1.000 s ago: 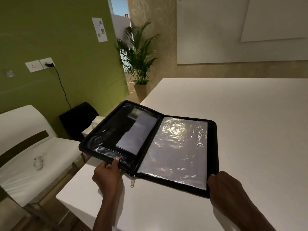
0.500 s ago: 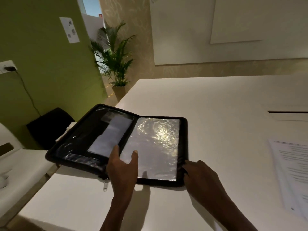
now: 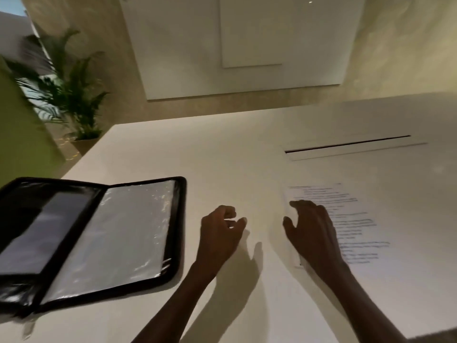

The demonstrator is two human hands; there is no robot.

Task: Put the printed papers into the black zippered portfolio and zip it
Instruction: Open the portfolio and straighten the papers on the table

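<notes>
The black zippered portfolio (image 3: 179,233) lies open flat at the left of the white table (image 3: 222,157), its shiny clear plastic sleeves facing up. The printed papers (image 3: 358,219) lie on the table at the right, text side up. My right hand (image 3: 311,229) rests over the papers' left edge with its fingers spread and relaxed. My left hand (image 3: 220,231) hovers above the table between portfolio and papers, fingers loosely curled, holding nothing.
A long narrow slot (image 3: 346,144) is cut into the table behind the papers. A potted palm (image 3: 66,95) stands on the floor beyond the table's left corner, beside a green wall.
Both hands have left the portfolio and moved right. The right hand now rests on the papers. The view has swung right, putting the portfolio at the left.
</notes>
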